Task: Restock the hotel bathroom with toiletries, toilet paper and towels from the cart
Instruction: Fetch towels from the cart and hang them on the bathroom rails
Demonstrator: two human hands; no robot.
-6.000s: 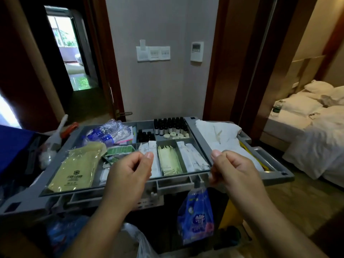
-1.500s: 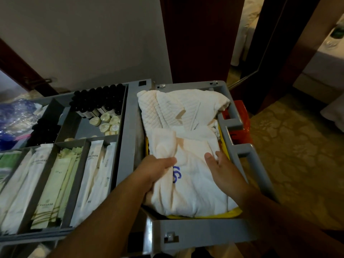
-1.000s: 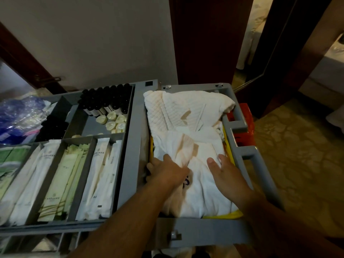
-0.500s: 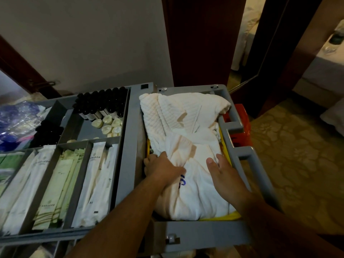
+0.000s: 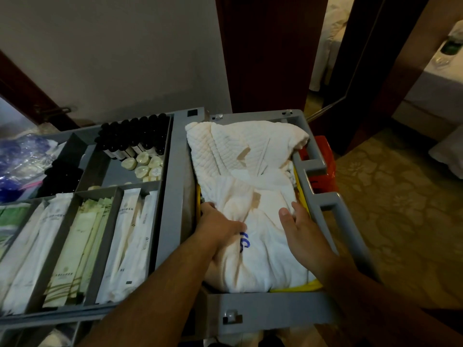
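A heap of white towels fills the right bin of the grey cart [image 5: 275,315]. The nearer white towel [image 5: 265,259] bears a blue mark; a quilted white towel [image 5: 238,149] lies behind it. My left hand [image 5: 220,227] grips a bunched fold at the nearer towel's left edge. On its right side my right hand [image 5: 300,230] rests with straight fingers reaching down beside the bin wall. The cart's left tray holds black toiletry bottles [image 5: 135,136], round soaps [image 5: 145,166] and long wrapped sachets [image 5: 62,246].
A blue plastic pack [image 5: 20,159] lies at the tray's far left. A red bag [image 5: 324,166] hangs outside the cart's right rail. A wall and a dark wooden door frame [image 5: 265,51] stand behind the cart; patterned floor [image 5: 400,209] spreads to the right.
Both hands have left the cart's front edge and gone onto the towels. In the last second my left hand has bunched the nearer towel's left edge; my right hand has barely moved.
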